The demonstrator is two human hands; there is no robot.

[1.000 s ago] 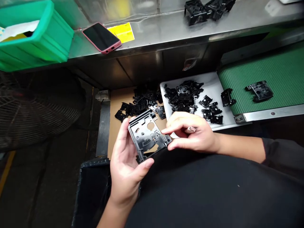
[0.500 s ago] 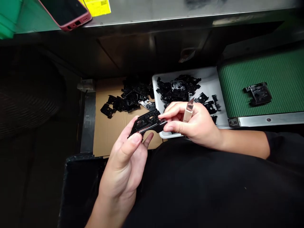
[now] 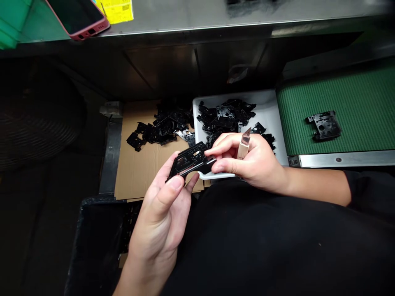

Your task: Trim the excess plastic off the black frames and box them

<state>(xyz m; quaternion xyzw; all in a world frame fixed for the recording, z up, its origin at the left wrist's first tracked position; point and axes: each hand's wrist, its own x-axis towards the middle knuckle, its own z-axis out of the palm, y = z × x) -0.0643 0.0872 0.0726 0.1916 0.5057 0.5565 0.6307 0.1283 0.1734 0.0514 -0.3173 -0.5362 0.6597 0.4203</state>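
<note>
Between both hands is a black molded plastic part (image 3: 191, 158) with slots and cut-outs, tilted. My left hand (image 3: 166, 201) is closed on its left end, thumb on the near edge. My right hand (image 3: 249, 160) pinches its right end with thumb and forefinger. Tucked in the same hand is a utility knife (image 3: 243, 148), its blade pointing up and away from the part. Behind the hands, a white tray (image 3: 274, 123) carries a heap of similar black parts (image 3: 228, 113). More black parts (image 3: 166, 127) are piled on a cardboard sheet (image 3: 132, 172) to the left.
On the right, a green conveyor belt (image 3: 364, 111) bears one black part (image 3: 325, 125). A metal ledge (image 3: 185, 16) runs across the back, with a pink-cased phone (image 3: 80, 18) and yellow label (image 3: 119, 10) on it. A dark bin (image 3: 92, 238) stands at lower left, a fan (image 3: 40, 119) beyond.
The view has shifted slightly, so the tray, conveyor belt and phone appear further left. Both hands keep hold of the plastic part in nearly the same pose.
</note>
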